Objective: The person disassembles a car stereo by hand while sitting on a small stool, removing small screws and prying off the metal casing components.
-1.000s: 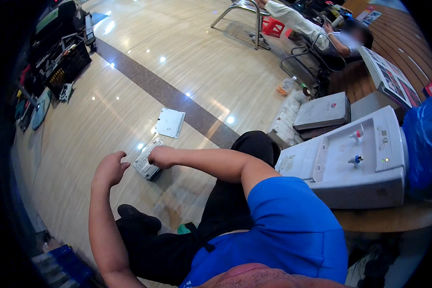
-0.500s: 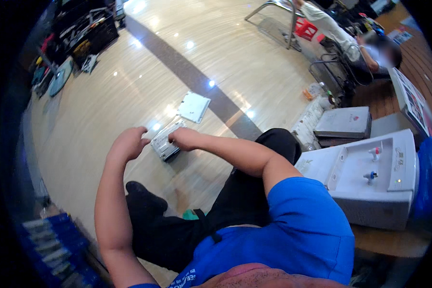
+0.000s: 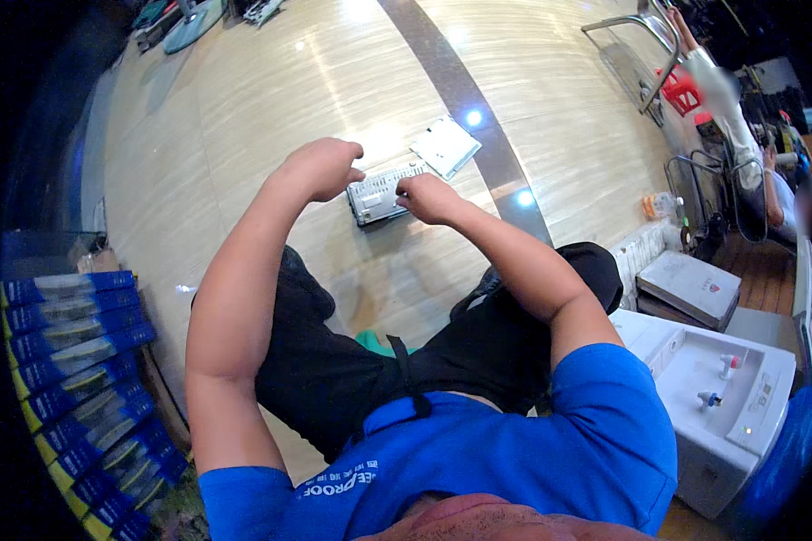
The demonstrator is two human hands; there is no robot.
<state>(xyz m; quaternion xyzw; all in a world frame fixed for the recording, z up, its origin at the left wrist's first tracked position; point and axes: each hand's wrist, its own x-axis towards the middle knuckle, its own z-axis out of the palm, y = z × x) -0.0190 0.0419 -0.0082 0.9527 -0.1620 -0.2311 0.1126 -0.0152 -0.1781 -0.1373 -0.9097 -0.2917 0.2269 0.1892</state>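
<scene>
A grey metal electronics box (image 3: 379, 200) with a slotted top lies on the floor in front of me. A flat white metal panel (image 3: 447, 146) lies just beyond its far right end. My left hand (image 3: 320, 169) is at the box's far left corner, thumb and forefinger apart with nothing visible between them. Whether it touches the box I cannot tell. At the right part of the box's top, my right hand (image 3: 431, 198) has its fingers bent and drawn together. Anything pinched in them is too small to make out.
To my right stands a white water dispenser (image 3: 726, 397), with a grey-white box (image 3: 690, 287) beyond it. Blue packages (image 3: 81, 361) are stacked at my left. A person (image 3: 758, 167) sits at the far right, near a metal-framed chair (image 3: 636, 27) and a red stool (image 3: 680, 93).
The view has shifted, so the box and panel appear farther right and higher. My left hand has moved forward to the box's far left corner. The right hand stays over the box.
</scene>
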